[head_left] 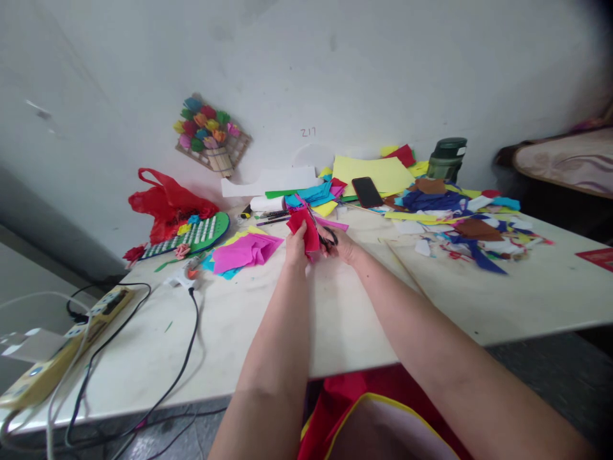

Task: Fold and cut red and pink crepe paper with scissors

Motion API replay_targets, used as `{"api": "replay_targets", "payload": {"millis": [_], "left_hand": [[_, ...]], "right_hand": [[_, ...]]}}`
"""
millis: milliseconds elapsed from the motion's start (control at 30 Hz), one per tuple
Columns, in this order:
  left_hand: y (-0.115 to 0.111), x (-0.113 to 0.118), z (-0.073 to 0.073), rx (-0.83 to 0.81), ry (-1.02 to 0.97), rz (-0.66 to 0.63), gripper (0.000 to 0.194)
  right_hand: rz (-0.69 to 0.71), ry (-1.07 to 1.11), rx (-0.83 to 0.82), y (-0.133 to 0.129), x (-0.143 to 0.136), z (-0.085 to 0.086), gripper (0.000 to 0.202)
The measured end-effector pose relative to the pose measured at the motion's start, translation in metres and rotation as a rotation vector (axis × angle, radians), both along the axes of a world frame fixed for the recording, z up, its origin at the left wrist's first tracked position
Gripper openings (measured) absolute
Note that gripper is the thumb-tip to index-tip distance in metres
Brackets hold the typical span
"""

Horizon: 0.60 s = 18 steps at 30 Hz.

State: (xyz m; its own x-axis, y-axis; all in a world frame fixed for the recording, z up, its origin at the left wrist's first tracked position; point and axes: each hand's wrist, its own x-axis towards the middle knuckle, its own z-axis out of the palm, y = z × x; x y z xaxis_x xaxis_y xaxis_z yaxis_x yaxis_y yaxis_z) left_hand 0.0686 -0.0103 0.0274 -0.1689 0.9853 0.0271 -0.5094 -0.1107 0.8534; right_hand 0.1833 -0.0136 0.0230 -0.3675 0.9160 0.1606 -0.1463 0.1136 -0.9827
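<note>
My left hand (297, 244) is closed on a small stack of red paper (311, 234), held up over the middle of the table. In my right hand (341, 248) is a pair of scissors (329, 237) with dark handles, its fingers wrapped round the loops. The blades point away from me, along the right side of the red paper; whether they are apart is too small to tell. Left of my hands lie magenta paper pieces (246, 252), with yellow and blue sheets partly hidden beneath them.
Paper scraps (479, 230) heap up at the right, below a green bottle (446, 160). A phone (367, 192) lies by yellow sheets (354, 167). At left are a red plastic bag (163, 201), a glue gun (184, 276), cables and a power strip (71, 348). A thin stick (405, 267) lies right.
</note>
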Motion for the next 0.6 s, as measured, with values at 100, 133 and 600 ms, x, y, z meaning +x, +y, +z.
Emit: {"api": "replay_targets", "payload": {"millis": [100, 133, 600], "left_hand": [[0.0014, -0.0005, -0.0015, 0.006, 0.002, -0.001, 0.025], [0.0016, -0.0005, -0.0017, 0.007, 0.0, -0.001, 0.025], [-0.0007, 0.0011, -0.001, 0.026, -0.03, -0.019, 0.021]], "right_hand": [[-0.002, 0.0, 0.001, -0.0002, 0.0003, 0.0001, 0.043], [-0.006, -0.003, 0.001, -0.0005, 0.0001, 0.0003, 0.043], [-0.093, -0.02, 0.003, -0.0041, -0.0039, 0.006, 0.039]]}}
